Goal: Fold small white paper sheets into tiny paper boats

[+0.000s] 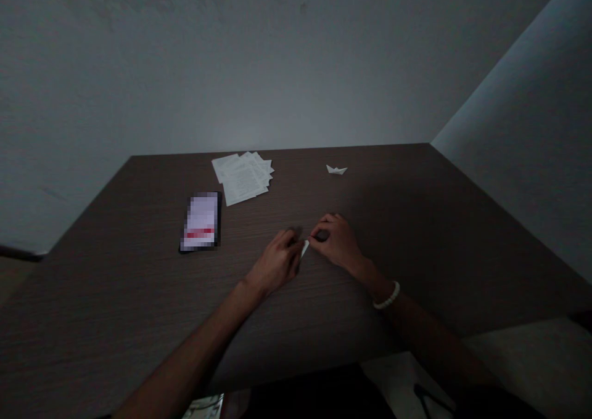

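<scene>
Both my hands rest close together on the dark wooden table [115,296], near its middle. My left hand [276,262] and my right hand [337,240] pinch a small folded piece of white paper [304,248] between them; only a sliver of it shows. Each hand has its fingers curled closed. A white bead bracelet [386,297] sits on my right wrist. A finished white paper boat [336,170] stands further back, to the right of centre.
A loose stack of white paper sheets [243,176] lies at the back of the table. A phone [201,221] with a lit screen lies to the left of my hands. Walls close in behind and on the right.
</scene>
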Demonstrator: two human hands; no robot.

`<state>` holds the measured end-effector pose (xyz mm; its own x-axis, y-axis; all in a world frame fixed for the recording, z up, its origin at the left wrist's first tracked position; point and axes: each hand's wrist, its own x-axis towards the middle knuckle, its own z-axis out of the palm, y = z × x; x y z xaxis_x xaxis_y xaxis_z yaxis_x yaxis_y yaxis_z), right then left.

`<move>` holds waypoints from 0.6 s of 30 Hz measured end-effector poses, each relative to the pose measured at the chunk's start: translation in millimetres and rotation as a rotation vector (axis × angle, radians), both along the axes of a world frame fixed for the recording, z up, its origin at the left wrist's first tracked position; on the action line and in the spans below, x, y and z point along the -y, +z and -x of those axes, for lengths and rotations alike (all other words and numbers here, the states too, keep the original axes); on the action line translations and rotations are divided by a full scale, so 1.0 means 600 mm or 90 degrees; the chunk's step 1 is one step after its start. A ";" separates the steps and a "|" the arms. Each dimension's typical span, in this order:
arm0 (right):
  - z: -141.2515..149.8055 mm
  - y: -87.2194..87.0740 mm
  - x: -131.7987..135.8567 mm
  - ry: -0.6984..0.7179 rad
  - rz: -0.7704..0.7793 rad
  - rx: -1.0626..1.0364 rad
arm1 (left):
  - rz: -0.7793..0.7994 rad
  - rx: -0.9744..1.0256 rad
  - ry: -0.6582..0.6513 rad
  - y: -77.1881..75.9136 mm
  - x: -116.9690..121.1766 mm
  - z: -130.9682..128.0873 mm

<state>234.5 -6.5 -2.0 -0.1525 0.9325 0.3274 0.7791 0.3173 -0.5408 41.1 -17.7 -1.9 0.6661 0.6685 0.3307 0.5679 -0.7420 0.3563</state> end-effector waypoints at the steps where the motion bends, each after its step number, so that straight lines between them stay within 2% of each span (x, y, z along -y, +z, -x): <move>1: -0.001 -0.001 0.000 -0.001 -0.006 -0.001 | 0.001 0.002 0.002 0.000 0.000 0.000; 12: -0.005 -0.007 -0.001 0.007 0.001 -0.002 | -0.002 -0.054 -0.001 0.006 0.001 0.000; 18: -0.006 -0.010 -0.002 0.003 0.005 0.004 | -0.014 -0.057 0.003 0.000 0.001 0.006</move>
